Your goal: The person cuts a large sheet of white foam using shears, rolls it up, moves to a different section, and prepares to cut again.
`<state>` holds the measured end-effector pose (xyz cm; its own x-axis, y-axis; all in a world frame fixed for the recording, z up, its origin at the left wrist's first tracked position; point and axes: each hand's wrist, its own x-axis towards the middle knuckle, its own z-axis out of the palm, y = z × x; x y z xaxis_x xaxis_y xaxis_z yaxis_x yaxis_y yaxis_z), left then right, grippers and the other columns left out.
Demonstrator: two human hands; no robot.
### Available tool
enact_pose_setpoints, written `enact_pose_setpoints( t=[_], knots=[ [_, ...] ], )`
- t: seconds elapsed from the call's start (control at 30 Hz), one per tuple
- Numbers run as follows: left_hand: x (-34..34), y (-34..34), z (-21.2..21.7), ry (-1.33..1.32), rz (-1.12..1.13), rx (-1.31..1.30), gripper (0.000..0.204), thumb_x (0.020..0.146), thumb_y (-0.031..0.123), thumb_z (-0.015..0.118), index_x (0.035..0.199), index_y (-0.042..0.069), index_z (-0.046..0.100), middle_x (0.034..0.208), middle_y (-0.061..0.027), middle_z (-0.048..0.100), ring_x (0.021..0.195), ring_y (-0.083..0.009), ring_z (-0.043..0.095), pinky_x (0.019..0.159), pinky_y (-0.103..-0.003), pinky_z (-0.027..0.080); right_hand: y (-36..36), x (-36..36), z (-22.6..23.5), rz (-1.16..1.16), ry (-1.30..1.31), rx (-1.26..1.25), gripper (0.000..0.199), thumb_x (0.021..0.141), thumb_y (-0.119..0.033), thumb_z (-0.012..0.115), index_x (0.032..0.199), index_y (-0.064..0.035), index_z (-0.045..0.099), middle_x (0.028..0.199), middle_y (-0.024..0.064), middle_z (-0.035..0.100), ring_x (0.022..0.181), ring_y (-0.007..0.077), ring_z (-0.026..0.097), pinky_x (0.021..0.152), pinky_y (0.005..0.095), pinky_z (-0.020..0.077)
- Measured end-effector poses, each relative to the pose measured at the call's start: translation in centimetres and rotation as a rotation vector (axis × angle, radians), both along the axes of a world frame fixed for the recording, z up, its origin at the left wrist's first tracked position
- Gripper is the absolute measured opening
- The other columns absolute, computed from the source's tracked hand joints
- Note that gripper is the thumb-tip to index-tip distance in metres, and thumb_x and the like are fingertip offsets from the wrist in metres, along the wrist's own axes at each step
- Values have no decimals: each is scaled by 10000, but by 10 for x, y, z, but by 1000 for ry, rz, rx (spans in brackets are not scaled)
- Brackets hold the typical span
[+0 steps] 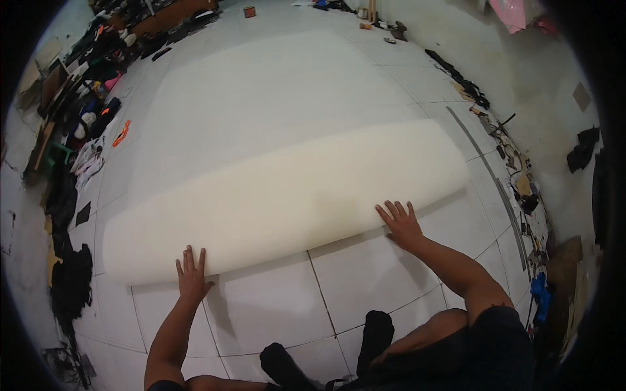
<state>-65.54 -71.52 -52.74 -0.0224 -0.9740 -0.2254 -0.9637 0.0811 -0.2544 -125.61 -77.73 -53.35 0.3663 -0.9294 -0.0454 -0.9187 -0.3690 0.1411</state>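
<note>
A large roll of cream-coloured sheet material (280,195), perhaps foam, lies across the tiled floor in front of me, tilted so its right end is farther away. Its unrolled white part (261,85) stretches flat beyond it. My left hand (192,277) rests on the roll's near edge toward the left end, fingers spread and pointing away. Farther right, my right hand (401,225) presses the near side of the roll, its fingers also apart. Neither hand grasps anything. The underside of the roll is hidden.
White floor tiles (274,300) lie between the roll and my dark-socked feet (377,335). Clothes and clutter (85,124) line the left wall. Long grey strips (512,215) and small items run along the right wall. An orange object (122,133) lies left of the sheet.
</note>
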Motion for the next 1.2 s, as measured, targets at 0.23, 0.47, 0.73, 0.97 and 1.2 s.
enact_pose_setpoints(
  t=[0.23, 0.47, 0.73, 0.97, 1.2],
  knots=[
    [25, -46, 13, 303, -41, 83, 720, 765, 70, 649, 1448, 155, 440, 1422, -213, 491, 1286, -364, 498, 1078, -442, 410, -44, 12, 15, -122, -20, 137, 502, 779, -160, 672, 1269, -116, 568, 1118, 118, 629, 1037, 322, 630, 938, 493, 446],
    [3, -26, 224, 492, 148, 180, 500, 680, 74, 630, 1177, 80, 679, 1159, -168, 682, 1099, -346, 627, 993, -403, 472, -17, -29, 208, -173, -184, 571, 387, 708, -272, 662, 1020, -52, 728, 1000, 174, 716, 949, 316, 670, 844, 394, 517],
    [35, -116, 125, 100, -65, -694, 553, 839, 308, 703, 1324, 108, 528, 1362, -158, 519, 1290, -296, 460, 1137, -616, 220, -114, -17, 158, -19, -358, -648, 438, 796, -269, 715, 1148, -18, 641, 1100, 169, 664, 987, 332, 635, 863, 414, 489],
    [-2, 53, 29, 502, -143, -287, 565, 792, 443, 745, 1215, 97, 601, 1262, -176, 537, 1218, -351, 482, 1103, -573, 282, 58, 26, 36, 192, -237, -77, 914, 646, -607, 795, 1359, -100, 529, 1382, 182, 484, 1305, 358, 434, 1059, 570, 306],
    [-18, 89, -12, 137, -234, 34, 1034, 707, 499, 807, 1530, 158, 282, 1544, -227, 257, 1450, -381, 244, 1149, -637, 148, 62, 11, -3, 70, 7, 84, 850, 701, -387, 813, 1438, -153, 458, 1486, 172, 405, 1384, 346, 371, 1087, 591, 297]
  ],
)
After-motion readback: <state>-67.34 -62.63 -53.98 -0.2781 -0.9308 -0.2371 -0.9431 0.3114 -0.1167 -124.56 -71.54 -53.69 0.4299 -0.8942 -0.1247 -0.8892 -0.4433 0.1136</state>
